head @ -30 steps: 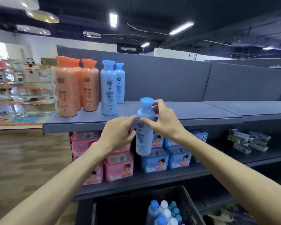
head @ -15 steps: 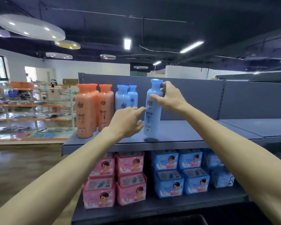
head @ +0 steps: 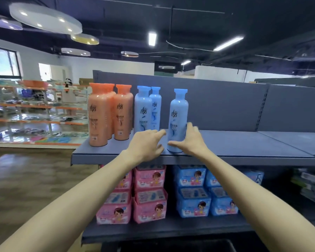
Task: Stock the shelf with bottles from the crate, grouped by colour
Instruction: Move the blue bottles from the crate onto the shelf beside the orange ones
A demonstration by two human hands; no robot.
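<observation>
Standing upright on the grey metal top shelf (head: 235, 146), a tall pale-blue plastic bottle with a blue cap (head: 178, 120) has its long axis vertical and its base near the front edge. The right hand (head: 191, 140) cups its lower body from about four o'clock, thumb across the front and fingers spread behind, loosely wrapped around it rather than clenched. The left hand (head: 145, 144), open and empty with fingers extended, reaches in from eight o'clock, its fingertips just short of the bottle. At the bottle's nine o'clock, a clear gap away, stand two matching pale-blue bottles (head: 146, 110); farther on at nine o'clock is the cluster of orange plastic bottles (head: 107, 113). Closing that gap leftward looks like the remaining adjustment, with the right hand better placed to push.
</observation>
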